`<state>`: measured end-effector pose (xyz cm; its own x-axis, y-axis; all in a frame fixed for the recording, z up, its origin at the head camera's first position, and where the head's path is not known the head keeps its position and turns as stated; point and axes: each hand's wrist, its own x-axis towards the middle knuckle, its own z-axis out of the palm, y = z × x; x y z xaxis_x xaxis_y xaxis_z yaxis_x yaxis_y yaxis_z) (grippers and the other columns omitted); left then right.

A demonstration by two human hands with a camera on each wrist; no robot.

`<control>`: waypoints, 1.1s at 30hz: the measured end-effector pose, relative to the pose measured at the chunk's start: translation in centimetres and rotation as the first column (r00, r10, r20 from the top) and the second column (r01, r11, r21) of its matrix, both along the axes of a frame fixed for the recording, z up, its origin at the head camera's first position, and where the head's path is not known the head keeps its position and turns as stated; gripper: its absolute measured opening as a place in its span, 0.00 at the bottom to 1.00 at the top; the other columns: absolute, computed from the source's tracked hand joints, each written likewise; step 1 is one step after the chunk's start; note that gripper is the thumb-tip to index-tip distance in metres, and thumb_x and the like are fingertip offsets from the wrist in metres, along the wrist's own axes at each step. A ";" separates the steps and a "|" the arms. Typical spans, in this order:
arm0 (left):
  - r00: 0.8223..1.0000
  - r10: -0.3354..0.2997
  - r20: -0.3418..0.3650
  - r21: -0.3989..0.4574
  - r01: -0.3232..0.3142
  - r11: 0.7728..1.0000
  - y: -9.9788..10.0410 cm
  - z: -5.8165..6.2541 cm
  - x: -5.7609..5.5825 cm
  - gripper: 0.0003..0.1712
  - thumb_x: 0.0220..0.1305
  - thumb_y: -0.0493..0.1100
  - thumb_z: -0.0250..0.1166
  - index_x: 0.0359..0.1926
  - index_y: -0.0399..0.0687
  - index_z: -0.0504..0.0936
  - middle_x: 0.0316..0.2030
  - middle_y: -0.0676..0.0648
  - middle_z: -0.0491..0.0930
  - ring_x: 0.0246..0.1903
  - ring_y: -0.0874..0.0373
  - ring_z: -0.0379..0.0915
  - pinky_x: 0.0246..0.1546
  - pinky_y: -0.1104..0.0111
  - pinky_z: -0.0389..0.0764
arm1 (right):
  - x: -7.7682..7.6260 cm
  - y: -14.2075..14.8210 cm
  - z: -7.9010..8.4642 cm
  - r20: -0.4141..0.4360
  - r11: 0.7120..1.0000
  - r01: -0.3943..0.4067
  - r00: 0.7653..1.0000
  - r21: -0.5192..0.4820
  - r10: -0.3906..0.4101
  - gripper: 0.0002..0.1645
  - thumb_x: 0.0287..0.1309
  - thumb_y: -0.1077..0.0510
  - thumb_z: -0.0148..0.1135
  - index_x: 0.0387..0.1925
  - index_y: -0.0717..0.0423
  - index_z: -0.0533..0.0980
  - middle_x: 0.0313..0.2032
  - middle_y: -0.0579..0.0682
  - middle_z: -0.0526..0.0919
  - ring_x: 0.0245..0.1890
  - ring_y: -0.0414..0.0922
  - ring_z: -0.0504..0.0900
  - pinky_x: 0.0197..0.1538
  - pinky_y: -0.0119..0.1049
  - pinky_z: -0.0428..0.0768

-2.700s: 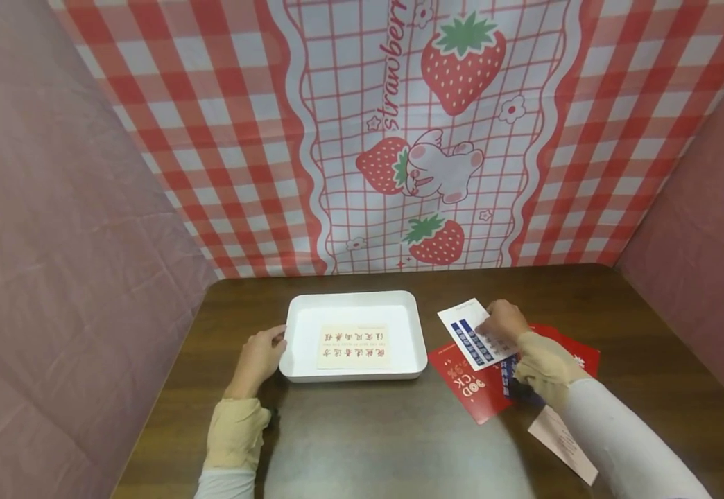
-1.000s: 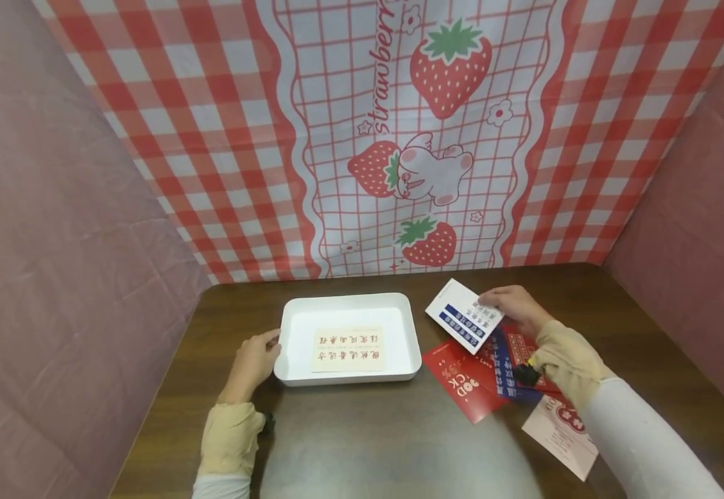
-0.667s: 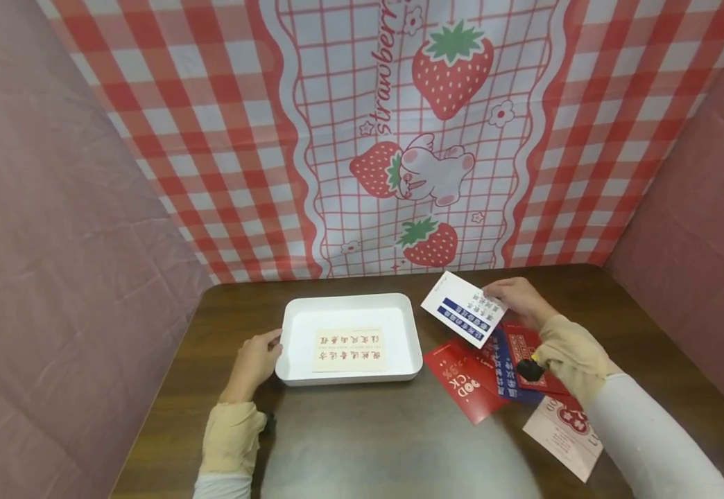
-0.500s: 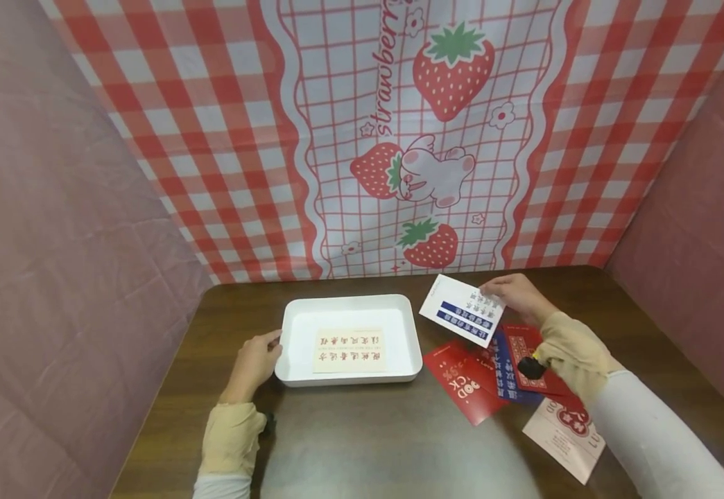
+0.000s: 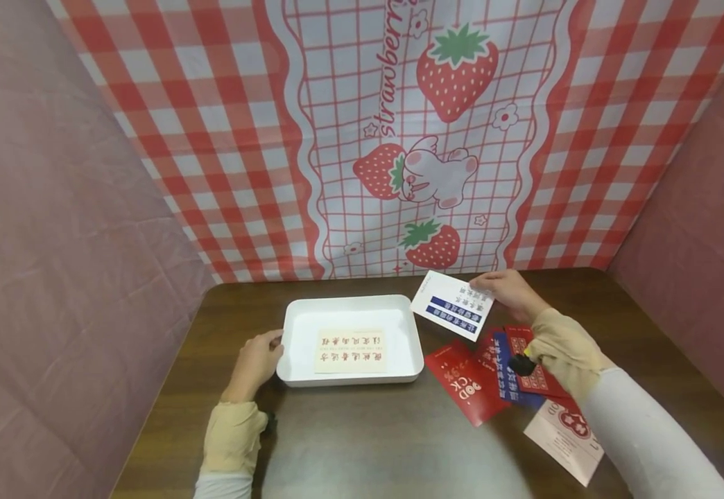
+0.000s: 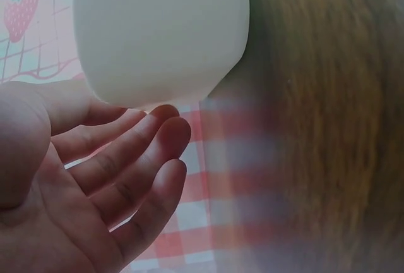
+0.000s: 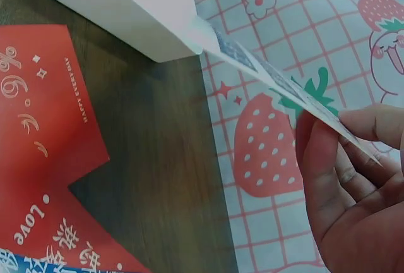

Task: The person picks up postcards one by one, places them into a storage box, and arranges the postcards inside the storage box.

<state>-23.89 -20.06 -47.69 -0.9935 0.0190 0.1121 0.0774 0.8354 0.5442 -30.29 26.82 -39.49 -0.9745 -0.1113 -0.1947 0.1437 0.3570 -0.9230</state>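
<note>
My right hand [image 5: 512, 292] pinches a white card [image 5: 452, 305] with blue bars and printed characters between thumb and fingers. The card is tilted above the table, its left edge close to the right side of a white tray [image 5: 352, 380]. In the right wrist view the far end of the card [image 7: 278, 77] overlaps the tray corner [image 7: 145, 33]; contact cannot be told. A cream card [image 5: 351, 351] with red characters lies flat in the tray. My left hand [image 5: 256, 362] is at the tray's left side, fingers relaxed, with fingertips [image 6: 173, 131] at its wall in the left wrist view.
Right of the tray, red cards [image 5: 462, 384], a blue card [image 5: 507, 374] and another red card [image 5: 524, 343] overlap in a pile. Nearer lies a pale pink card [image 5: 563, 436]. Behind the brown table [image 5: 393, 443] hangs a strawberry-print cloth [image 5: 455, 76].
My right hand has lifted the white card from over the pile and carried it leftward toward the tray, turning it on the way. The left hand stays at the tray.
</note>
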 end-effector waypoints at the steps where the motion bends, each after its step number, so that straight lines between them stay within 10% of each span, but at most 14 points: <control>1: 1.000 0.000 -0.002 0.001 0.000 1.000 0.0 0.0 -0.1 0.21 0.63 0.36 0.58 0.56 0.34 0.80 0.42 0.37 0.85 0.46 0.40 0.81 0.49 0.47 0.77 | 0.0 -0.1 0.1 0.003 1.000 -0.003 1.000 -0.006 0.003 0.29 0.67 0.58 0.55 0.59 0.79 0.68 0.27 0.40 0.84 0.29 0.36 0.84 0.38 0.32 0.84; 33: 1.000 0.016 -0.006 -0.001 -0.016 1.000 0.3 -0.1 0.2 0.22 0.62 0.36 0.57 0.57 0.35 0.79 0.44 0.37 0.84 0.48 0.40 0.79 0.52 0.48 0.76 | -1.1 -6.2 -2.1 0.002 0.996 -0.077 0.997 -0.037 0.077 0.22 0.65 0.62 0.54 0.52 0.78 0.73 0.26 0.44 0.84 0.26 0.36 0.82 0.32 0.30 0.82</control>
